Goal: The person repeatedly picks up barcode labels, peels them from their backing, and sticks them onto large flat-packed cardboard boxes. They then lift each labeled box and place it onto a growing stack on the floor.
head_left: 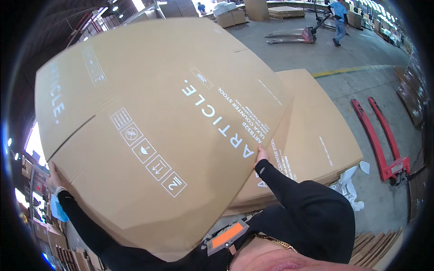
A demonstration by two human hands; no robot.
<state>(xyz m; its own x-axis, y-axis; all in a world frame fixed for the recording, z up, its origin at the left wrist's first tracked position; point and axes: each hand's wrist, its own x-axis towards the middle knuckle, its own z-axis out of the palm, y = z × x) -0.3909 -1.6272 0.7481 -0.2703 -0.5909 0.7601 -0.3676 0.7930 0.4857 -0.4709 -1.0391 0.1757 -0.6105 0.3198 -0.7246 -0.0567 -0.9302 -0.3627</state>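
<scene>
A large flattened cardboard box (149,90), brown with white print and handling symbols, fills the middle of the head view. It is raised and tilted in front of me. My left hand (54,178) grips its left edge beside a dark slot, thumb on the face. At the right edge my right hand (261,156) is closed on the same sheet, with the other fingers hidden behind it. Under and to the right of it lies a stack of similar flattened boxes (316,113), partly covered by the held sheet.
A red pallet jack (379,135) rests on the grey floor at the right. Crumpled white wrapping (347,189) lies by the stack's near corner. At the far right, a person in blue (339,20) stands at another pallet jack (307,34). More cardboard sheets (373,248) stand at the lower right.
</scene>
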